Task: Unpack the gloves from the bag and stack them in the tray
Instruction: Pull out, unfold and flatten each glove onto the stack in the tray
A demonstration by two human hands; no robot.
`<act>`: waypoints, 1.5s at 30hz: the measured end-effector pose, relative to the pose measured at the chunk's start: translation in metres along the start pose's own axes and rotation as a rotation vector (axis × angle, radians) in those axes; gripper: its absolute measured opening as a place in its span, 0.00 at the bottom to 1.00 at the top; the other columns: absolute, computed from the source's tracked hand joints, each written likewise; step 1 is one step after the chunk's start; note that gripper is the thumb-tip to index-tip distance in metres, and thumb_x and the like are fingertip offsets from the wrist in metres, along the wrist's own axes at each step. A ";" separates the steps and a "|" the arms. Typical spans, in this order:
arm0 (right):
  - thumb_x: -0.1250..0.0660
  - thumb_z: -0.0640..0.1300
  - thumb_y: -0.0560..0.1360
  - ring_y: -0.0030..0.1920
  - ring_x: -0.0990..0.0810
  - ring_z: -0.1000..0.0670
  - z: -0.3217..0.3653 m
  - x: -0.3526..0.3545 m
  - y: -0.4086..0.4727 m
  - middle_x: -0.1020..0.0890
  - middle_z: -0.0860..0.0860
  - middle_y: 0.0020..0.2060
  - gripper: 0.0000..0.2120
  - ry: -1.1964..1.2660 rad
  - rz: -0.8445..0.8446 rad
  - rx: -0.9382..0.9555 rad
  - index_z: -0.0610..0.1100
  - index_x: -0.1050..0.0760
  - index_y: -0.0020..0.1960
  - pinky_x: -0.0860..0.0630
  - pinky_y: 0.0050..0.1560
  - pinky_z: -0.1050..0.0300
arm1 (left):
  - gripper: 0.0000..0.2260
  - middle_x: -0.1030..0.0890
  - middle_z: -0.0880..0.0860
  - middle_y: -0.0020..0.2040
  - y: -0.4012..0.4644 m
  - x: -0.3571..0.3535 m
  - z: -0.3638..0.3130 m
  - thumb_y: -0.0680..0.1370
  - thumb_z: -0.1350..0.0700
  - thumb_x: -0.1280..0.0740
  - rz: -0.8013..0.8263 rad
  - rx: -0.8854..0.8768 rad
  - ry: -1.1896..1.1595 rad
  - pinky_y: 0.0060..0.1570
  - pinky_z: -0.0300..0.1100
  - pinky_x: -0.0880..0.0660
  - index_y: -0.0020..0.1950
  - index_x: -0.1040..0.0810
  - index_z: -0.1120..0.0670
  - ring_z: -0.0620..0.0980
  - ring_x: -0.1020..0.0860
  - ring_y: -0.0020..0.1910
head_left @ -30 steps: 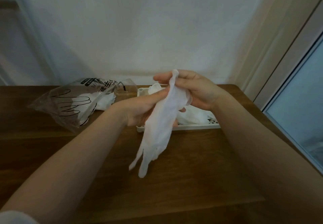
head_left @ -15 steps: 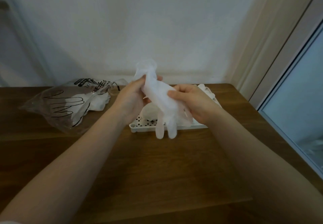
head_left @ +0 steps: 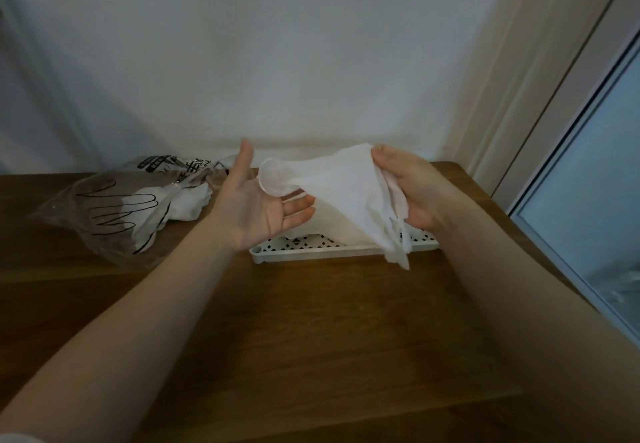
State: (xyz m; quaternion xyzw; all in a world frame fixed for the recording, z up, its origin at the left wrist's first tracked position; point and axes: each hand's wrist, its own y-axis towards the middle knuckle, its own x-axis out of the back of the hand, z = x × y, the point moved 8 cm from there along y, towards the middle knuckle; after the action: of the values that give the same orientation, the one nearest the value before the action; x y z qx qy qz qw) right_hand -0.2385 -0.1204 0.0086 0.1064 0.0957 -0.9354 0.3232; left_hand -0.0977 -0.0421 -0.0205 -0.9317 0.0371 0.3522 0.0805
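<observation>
pinching the finger end of a white glove [head_left: 341, 193], the right hand [head_left: 412, 193] is holding it stretched over the tray [head_left: 332, 255], probably to flatten it before stacking. the left hand [head_left: 258, 207] is lying spread and palm-up, its fingers under the glove's round cuff without gripping it, seemingly supporting that end. more white gloves are lying in the tray beneath. the clear bag [head_left: 114, 207] is sitting on the wooden table [head_left: 311, 332] just left of the tray, with gloves left inside.
</observation>
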 end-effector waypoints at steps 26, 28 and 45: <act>0.39 0.45 0.77 0.53 0.23 0.43 0.025 0.079 0.053 0.22 0.44 0.56 0.12 -1.449 -0.566 0.012 0.41 0.26 0.57 0.29 0.57 0.48 | 0.08 0.26 0.48 0.42 0.050 0.021 -0.025 0.79 0.57 0.38 -0.648 -0.250 1.370 0.33 0.35 0.31 0.55 0.36 0.52 0.46 0.26 0.40; 0.39 0.45 0.78 0.67 0.34 0.42 0.029 0.042 0.047 0.29 0.44 0.66 0.17 -1.645 -0.564 0.357 0.43 0.31 0.66 0.41 0.68 0.48 | 0.09 0.27 0.48 0.38 0.050 0.023 -0.027 0.80 0.59 0.40 -0.666 -0.279 1.384 0.27 0.32 0.34 0.54 0.40 0.52 0.44 0.27 0.34; 0.40 0.77 0.62 0.75 0.65 0.47 -0.067 0.071 0.054 0.64 0.51 0.76 0.54 -1.733 0.043 -0.145 0.55 0.64 0.76 0.63 0.72 0.36 | 0.15 0.39 0.59 0.65 0.048 0.033 -0.010 0.77 0.67 0.45 -0.666 -0.122 2.006 0.33 0.44 0.31 0.62 0.34 0.56 0.54 0.32 0.40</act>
State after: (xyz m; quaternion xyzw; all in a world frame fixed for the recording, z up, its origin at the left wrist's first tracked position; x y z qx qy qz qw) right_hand -0.2503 -0.1868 -0.0802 -0.6623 -0.1268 -0.6722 0.3057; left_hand -0.0725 -0.0918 -0.0415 -0.7618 -0.1884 -0.6171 0.0585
